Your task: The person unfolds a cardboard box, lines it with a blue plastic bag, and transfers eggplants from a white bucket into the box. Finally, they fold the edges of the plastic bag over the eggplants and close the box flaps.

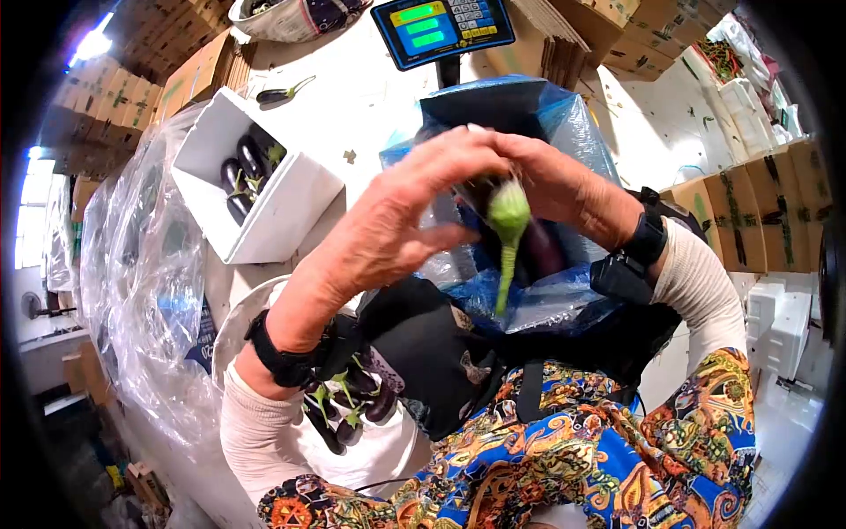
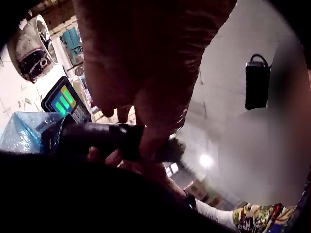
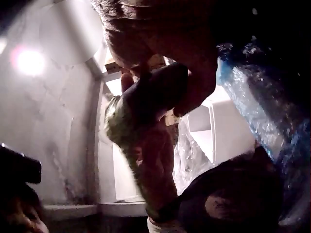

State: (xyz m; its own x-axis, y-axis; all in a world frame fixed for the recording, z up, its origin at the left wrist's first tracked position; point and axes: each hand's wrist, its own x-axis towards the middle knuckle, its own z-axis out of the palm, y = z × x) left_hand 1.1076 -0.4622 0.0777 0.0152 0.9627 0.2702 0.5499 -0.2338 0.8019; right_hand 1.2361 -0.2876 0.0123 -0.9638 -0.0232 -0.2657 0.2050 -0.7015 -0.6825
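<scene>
Your grip: left hand (image 1: 392, 207) and right hand (image 1: 551, 176) both hold the eggplant (image 1: 508, 209) over the blue liner (image 1: 557, 307); loosened pressure might let its glossy skin slip; a dragged stem (image 1: 506, 275) might tear plastic.

A digital scale (image 1: 443, 31), stacked cartons (image 1: 113, 99) and boxed eggplants (image 1: 253, 159) suggest a produce-packing room.

I count: my left hand (image 1: 383, 216), 1; my right hand (image 1: 564, 181), 1; held eggplant (image 1: 508, 210), 1; loose eggplant (image 1: 278, 94), 1; scale (image 1: 443, 28), 1; foam box (image 1: 282, 207), 1; foam-box eggplants (image 1: 252, 157), at least 3; white tub (image 1: 388, 451), 1; tub eggplants (image 1: 382, 402), several, overlapping, exact number I cannot tell
</scene>
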